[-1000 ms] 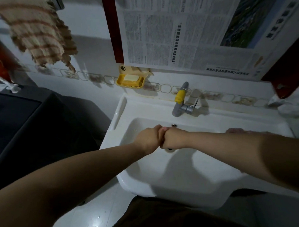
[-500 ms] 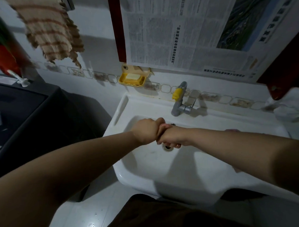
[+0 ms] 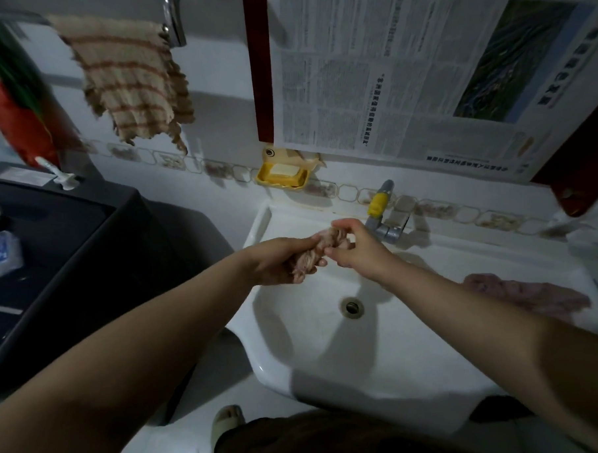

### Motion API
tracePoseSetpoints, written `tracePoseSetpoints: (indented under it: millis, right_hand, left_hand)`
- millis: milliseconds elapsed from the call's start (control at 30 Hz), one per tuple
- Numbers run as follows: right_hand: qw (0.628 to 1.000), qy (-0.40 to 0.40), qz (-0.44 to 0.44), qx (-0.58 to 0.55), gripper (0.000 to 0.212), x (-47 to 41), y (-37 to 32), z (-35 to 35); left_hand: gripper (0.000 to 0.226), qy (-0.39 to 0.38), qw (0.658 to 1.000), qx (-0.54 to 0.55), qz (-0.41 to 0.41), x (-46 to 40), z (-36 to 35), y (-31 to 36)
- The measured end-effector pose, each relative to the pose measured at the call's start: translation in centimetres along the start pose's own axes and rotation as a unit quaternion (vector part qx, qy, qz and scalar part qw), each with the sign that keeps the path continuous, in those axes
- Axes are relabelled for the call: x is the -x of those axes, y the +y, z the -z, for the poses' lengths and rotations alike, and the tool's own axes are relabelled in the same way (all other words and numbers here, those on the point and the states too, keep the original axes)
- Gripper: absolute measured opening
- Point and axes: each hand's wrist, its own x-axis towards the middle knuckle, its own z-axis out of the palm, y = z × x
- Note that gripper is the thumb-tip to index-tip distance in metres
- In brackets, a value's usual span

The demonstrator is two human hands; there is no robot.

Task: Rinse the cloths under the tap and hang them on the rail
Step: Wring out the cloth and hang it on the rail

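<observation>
While over sink (image 3: 331,368), both hands' fingers (image 3: 321,262) curl round, seemingly twisting, pink cloth (image 3: 306,260).

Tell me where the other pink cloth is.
The loose pink cloth lies on the sink rim at right, beyond the right forearm, well apart from the twisted cloth held in both hands.

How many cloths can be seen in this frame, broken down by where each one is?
Hung on the rail: 1, the striped cloth.
Twisted between the left hand and right hand: 1, the pink cloth.
Lying on the sink rim at right: 1, a second pink cloth.
Total: 3
</observation>
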Motion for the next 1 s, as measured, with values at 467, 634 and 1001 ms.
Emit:
tracePoseSetpoints:
  millis: [467,634,1001]
  right_hand:
    - [0.972,0.137,-0.020,-0.190,0.007,-5.2,-9.0,-10.5]
    - [0.966,0.203,0.098,-0.129,0.012,-6.1,-12.3,-13.5]
    - [0.911,0.231,0.266,0.214,0.014,-6.5,-21.7,-17.1]
  left_hand:
    - [0.014,0.269,0.924,0.013,-0.270,5.4,13.8,2.9]
    - [0.016,0.274,0.931,0.066,-0.230,6.2,19.5,3.4]
    - [0.026,0.087,0.915,-0.205,-0.336,12.3,20.5,4.6]
